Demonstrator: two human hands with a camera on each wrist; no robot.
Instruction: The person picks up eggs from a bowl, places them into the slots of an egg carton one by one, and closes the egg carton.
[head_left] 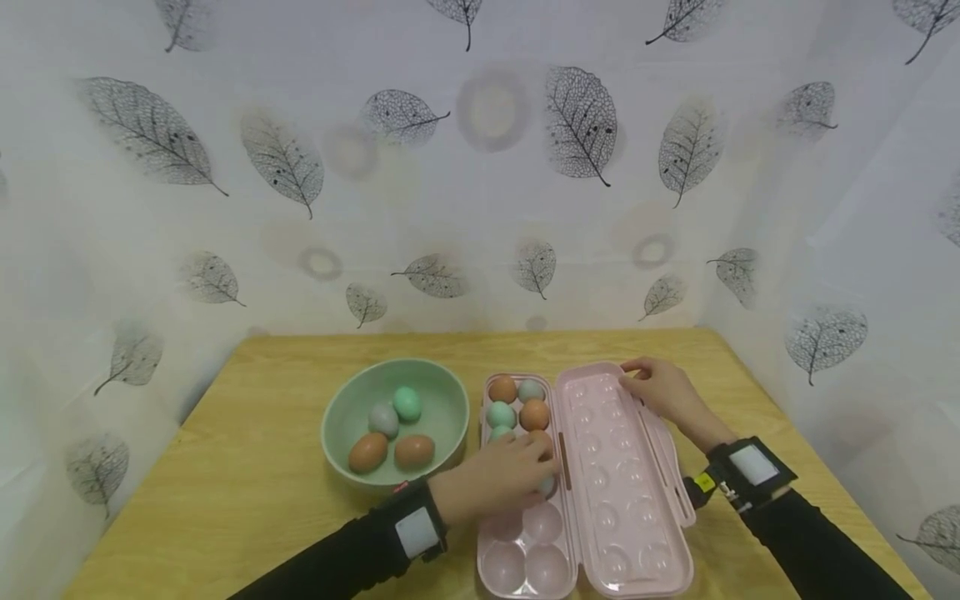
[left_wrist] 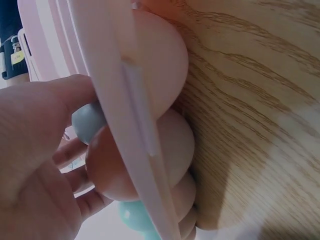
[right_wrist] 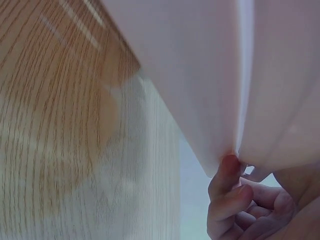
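Grey egg (left_wrist: 87, 123) sits in the pink carton (head_left: 525, 540), right of the green bowl (head_left: 438, 400), with the left hand's (head_left: 498, 475) fingers bent around it; the right hand (head_left: 663, 390) pinches the lid (head_left: 611, 492) at its far corner. For sound seating, align egg with cup, release softly, steady the lid. Count: four bowl eggs (head_left: 414, 452); at least six in the carton (the hand may hide others); four bare cups (head_left: 547, 568) visible.

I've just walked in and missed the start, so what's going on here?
Someone's left hand holds a blue-grey egg at the open pink carton, while the right hand pinches the edge of its lid. Other eggs sit in the carton's far end; its four nearest cups are empty. Four more eggs lie in the green bowl beside it.
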